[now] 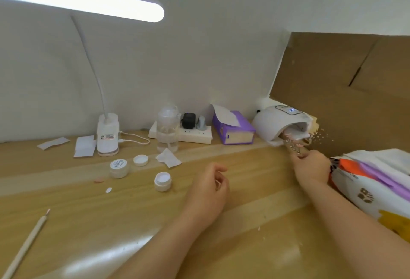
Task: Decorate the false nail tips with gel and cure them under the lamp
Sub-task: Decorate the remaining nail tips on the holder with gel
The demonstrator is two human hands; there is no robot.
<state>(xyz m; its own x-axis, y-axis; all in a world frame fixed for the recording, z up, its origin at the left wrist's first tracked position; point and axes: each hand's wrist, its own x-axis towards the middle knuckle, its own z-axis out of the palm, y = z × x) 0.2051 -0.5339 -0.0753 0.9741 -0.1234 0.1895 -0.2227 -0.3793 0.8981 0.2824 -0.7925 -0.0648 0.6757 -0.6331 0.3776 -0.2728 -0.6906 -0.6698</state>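
My right hand (311, 166) grips a thin holder with pink nail tips (292, 141) on its end and holds them at the mouth of the white curing lamp (281, 121) at the right. My left hand (210, 186) hovers over the wooden table (133, 223) with fingers loosely curled, holding nothing I can see. An open jar of white gel (163, 181) stands left of that hand, its lid (140, 160) lies farther back, and a closed jar (119, 167) stands beside it. A brush (26, 241) lies at the front left. Two loose tips (103, 184) lie near the jars.
At the back stand a clip desk lamp (107, 134), a clear bottle (167, 130), a power strip (195, 133) and a purple tissue box (233, 131). Cardboard (343, 83) rises behind the curing lamp. A printed packet (372, 181) lies at the right edge. Paper scraps (168, 157) lie about.
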